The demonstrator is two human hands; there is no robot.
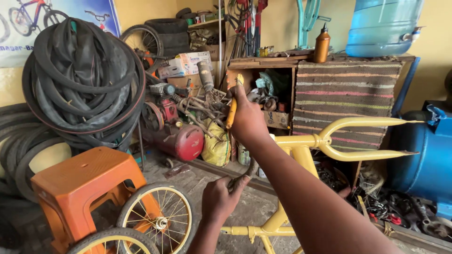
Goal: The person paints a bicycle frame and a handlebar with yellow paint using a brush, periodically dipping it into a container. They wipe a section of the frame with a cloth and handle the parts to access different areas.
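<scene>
I am gripping an orange-handled tool (231, 112) in my right hand (247, 121), fist wrapped tight around it and raised above the yellow metal bicycle frame (301, 151). My left hand (219, 197) is closing around a dark curved bar (246, 174) just beside the frame's tube, low down. A red air compressor (181, 136) and a tangle of rusty scrap metal (202, 106) are crowding the floor behind my hands. An orange plastic stool (87, 183) and two small spoked wheels with pale rims (157, 221) are sitting to my left, near my forearm. A big bundle of black rubber tyres (82, 80) is hanging above them. A blue barrel (423, 160) is standing at the right, near the frame's fork tips. Bare concrete floor (245, 207) is showing between stool and frame.
</scene>
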